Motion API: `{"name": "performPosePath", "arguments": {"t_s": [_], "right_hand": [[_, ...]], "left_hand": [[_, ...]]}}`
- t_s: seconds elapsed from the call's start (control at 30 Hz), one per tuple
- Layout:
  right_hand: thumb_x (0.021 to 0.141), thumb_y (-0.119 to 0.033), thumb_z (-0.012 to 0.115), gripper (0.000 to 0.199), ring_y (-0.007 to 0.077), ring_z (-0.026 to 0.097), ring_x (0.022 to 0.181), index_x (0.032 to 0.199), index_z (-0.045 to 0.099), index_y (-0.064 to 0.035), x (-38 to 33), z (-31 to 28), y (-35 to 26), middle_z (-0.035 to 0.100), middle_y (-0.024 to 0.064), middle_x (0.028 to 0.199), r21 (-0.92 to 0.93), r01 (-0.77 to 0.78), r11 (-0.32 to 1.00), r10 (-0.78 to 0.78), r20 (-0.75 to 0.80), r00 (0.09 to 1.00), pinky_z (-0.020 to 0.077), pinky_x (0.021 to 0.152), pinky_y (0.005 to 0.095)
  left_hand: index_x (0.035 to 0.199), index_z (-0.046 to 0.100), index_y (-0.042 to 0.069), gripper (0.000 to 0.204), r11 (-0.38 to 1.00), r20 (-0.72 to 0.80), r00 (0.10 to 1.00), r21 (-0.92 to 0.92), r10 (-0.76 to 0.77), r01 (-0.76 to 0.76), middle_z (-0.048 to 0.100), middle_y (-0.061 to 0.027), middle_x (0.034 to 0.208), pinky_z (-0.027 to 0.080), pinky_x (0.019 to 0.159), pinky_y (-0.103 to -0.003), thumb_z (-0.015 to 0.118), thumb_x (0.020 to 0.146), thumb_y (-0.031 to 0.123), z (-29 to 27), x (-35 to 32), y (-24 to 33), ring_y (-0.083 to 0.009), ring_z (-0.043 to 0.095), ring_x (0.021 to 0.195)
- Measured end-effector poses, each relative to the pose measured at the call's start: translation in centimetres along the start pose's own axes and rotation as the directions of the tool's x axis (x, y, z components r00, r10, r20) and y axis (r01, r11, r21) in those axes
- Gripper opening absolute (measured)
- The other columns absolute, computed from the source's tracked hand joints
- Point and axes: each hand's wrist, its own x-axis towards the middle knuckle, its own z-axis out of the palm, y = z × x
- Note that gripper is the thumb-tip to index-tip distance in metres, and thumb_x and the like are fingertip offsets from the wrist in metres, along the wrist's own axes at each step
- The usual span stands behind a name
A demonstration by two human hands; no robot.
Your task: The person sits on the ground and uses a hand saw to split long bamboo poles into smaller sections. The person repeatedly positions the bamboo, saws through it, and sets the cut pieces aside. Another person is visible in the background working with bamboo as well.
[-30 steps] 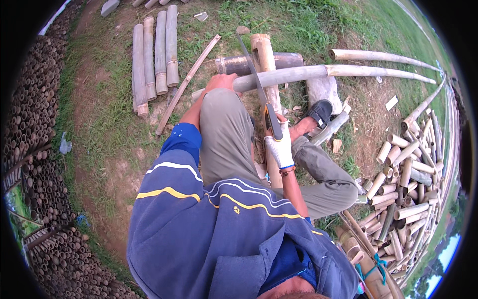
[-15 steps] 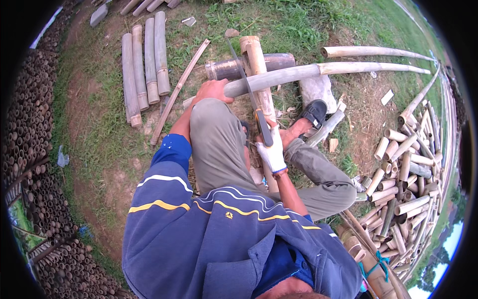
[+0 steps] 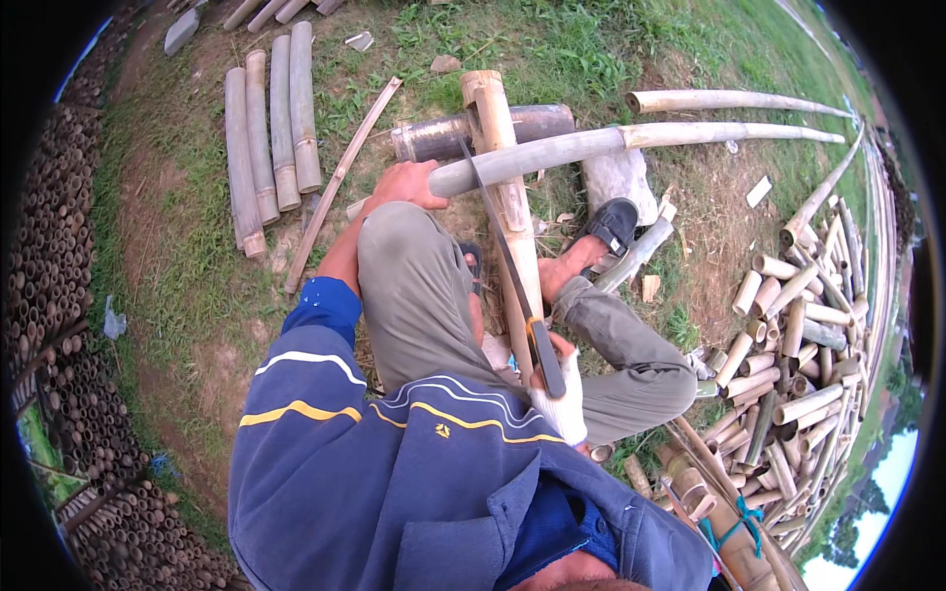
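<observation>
The right hand (image 3: pixel 564 399), in a white glove, had its fingers clamped on the handle of a long knife (image 3: pixel 498 246), whose blade lay along an upright-leaning bamboo pole (image 3: pixel 503 177) between the person's knees. The left hand (image 3: pixel 406 183) gripped the end of a pale curved pole (image 3: pixel 631 143) lying across it, above the grass (image 3: pixel 552 49).

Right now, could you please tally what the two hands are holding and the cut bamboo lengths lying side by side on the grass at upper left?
Long-bladed knife, in the gloved right hand: 1
Pale bamboo pole, under the bare left hand: 1
Cut bamboo lengths side by side: 4
Total: 6
</observation>
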Motion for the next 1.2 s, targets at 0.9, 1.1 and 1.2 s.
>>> {"name": "performPosePath", "arguments": {"t_s": [0.9, 1.1, 1.2], "right_hand": [[0.087, -0.009, 0.076, 0.062, 0.0262, 0.073, 0.089, 0.145, 0.054, -0.0052, 19.2, 6.8, -1.0, 0.071, 0.0124, 0.098, 0.092, -0.072, 0.993, 0.065, 0.081, 0.995, 0.0599, 0.079, 0.0409], [0.088, -0.014, 0.074, 0.066, 0.0299, 0.07, 0.114, 0.15, 0.053, -0.0079, 5.3, 1.3, -0.6, 0.07, 0.017, 0.122, 0.094, 0.006, 0.996, -0.013, 0.079, 0.997, 0.0551, 0.097, 0.0391], [0.09, -0.011, 0.075, 0.066, 0.0237, 0.074, 0.107, 0.153, 0.055, -0.0087, -3.5, -2.0, -1.8, 0.071, 0.0127, 0.121, 0.2, -0.159, 0.967, 0.15, 0.06, 0.987, 0.0562, 0.098, 0.0347]], "left_hand": [[0.111, 0.074, 0.006, 0.068, 0.999, -0.097, 0.995, 0.051, 0.008, -0.003, 0.079, -0.0274, 0.101, 0.061, 0.091, -0.057, 0.09, 0.067, 0.055, 0.0, 0.2, 0.7, -0.0465, 0.077, 0.098], [0.112, 0.074, 0.006, 0.068, 0.996, -0.108, 0.994, 0.084, 0.013, -0.004, 0.079, -0.0279, 0.102, 0.061, 0.09, -0.056, 0.09, 0.067, 0.054, 0.3, -0.4, 1.0, -0.0461, 0.077, 0.1], [0.114, 0.074, 0.006, 0.07, 0.996, -0.101, 0.994, 0.09, 0.036, -0.027, 0.079, -0.0279, 0.102, 0.061, 0.089, -0.056, 0.09, 0.067, 0.054, 0.0, -0.7, 1.6, -0.0463, 0.077, 0.1]]}}
